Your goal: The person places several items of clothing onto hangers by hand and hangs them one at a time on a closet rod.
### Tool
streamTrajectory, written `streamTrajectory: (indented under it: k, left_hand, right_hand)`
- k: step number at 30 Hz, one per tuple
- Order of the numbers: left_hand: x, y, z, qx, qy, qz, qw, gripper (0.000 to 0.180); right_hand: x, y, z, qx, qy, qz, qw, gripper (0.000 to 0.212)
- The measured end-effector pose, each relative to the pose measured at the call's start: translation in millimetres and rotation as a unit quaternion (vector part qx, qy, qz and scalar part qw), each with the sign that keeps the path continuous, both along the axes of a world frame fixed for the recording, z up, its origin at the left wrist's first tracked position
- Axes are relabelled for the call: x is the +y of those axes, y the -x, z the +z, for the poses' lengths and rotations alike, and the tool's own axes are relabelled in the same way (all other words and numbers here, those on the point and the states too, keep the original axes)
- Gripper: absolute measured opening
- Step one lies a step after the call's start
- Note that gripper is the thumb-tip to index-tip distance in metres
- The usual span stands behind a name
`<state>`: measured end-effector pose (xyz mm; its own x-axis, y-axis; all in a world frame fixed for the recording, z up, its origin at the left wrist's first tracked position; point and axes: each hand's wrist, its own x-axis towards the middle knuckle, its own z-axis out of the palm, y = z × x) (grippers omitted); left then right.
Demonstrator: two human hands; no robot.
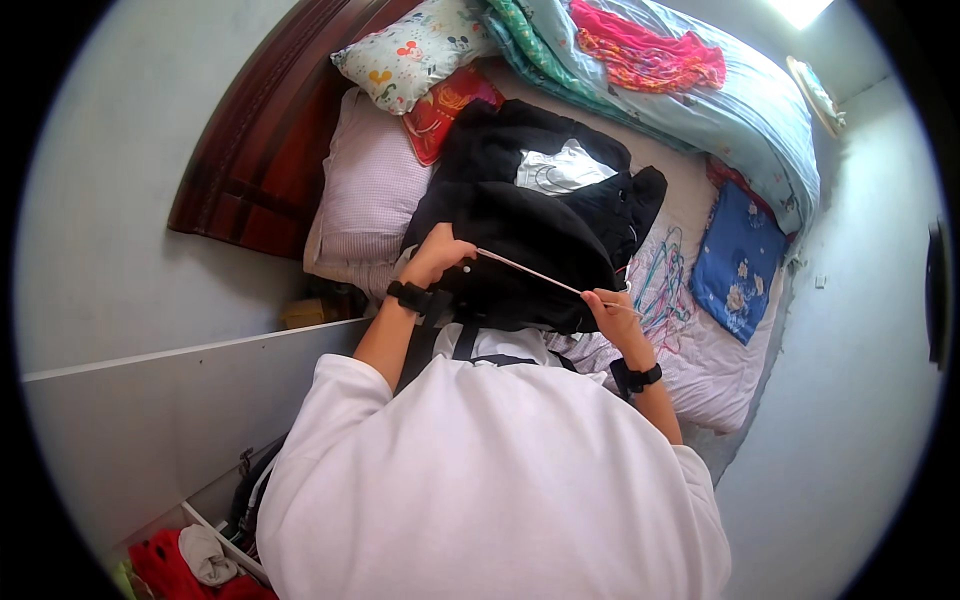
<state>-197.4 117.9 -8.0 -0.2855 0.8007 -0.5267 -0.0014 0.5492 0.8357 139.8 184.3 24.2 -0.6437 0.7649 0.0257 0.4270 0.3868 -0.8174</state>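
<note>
Head view: my left hand (438, 258) is closed in a pinch, thumb and fingers pressed on one end of a thin pale strip (530, 270); my right hand (614, 314) is closed the same way near its other end, fingers curled in; the strip runs straight between them, slim and smooth, though I cannot tell whether it is soft cord or stiff rod; it stands over the near part of the black garment (490, 208), whose cloth is matte, thick and softly rumpled; on the far part of that garment lies a white patch (563, 170) with dark lines, print or separate cloth I cannot tell; left of the garment is a pale pink pillow (375, 180), finely checked and plump; at its far left corner are a shiny red pillow (432, 125) and a white cartoon-printed pillow (420, 55); beyond it are a puffy light blue quilt (750, 120) and a crinkled pink-red cloth (650, 55); right of it lie thin coloured hangers (660, 290) in a tangle and, farther right, a flat blue flowered cloth (738, 262); a carved, glossy dark wood headboard (262, 140) stands farther left of it; counted, that makes one strip, one black garment, three pillows, one pink-red cloth, one blue flowered cloth, and two black wristbands (416, 298) on me; the hangers overlap too much to count.
</note>
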Motion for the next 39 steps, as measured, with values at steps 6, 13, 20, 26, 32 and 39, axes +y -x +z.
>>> streamTrajectory:
  k: [6, 13, 20, 26, 32, 39]
  left_hand:
    - [6.0, -13.1, -16.1, -0.075, 0.049, 0.05, 0.995, 0.026]
    - [-7.6, -34.8, -1.3, -0.437, -0.057, 0.026, 0.897, 0.038]
    - [7.1, -49.2, -4.3, 0.252, -0.047, 0.037, 0.966, 0.041]
    - [17.3, -40.0, 7.6, 0.229, -0.055, 0.086, 0.968, 0.034]
    - [24.3, -43.4, 20.8, 0.264, -0.096, 0.052, 0.958, 0.032]
    - [10.6, -45.5, 48.4, 0.234, -0.089, -0.048, 0.967, 0.036]
  right_hand:
    - [11.2, -7.6, -18.9, 0.03, 0.042, -0.042, 0.998, 0.04]
    - [1.7, -14.4, -41.0, 0.093, 0.109, -0.136, 0.98, 0.042]
    - [-7.1, -18.9, -33.0, 0.08, 0.169, -0.125, 0.974, 0.043]
    - [-11.8, -21.5, -28.5, 0.03, 0.089, -0.102, 0.99, 0.036]
    - [-10.9, -10.8, -27.6, -0.008, 0.037, -0.06, 0.997, 0.034]
    - [-12.1, -7.6, -34.6, -0.05, 0.028, -0.049, 0.997, 0.037]
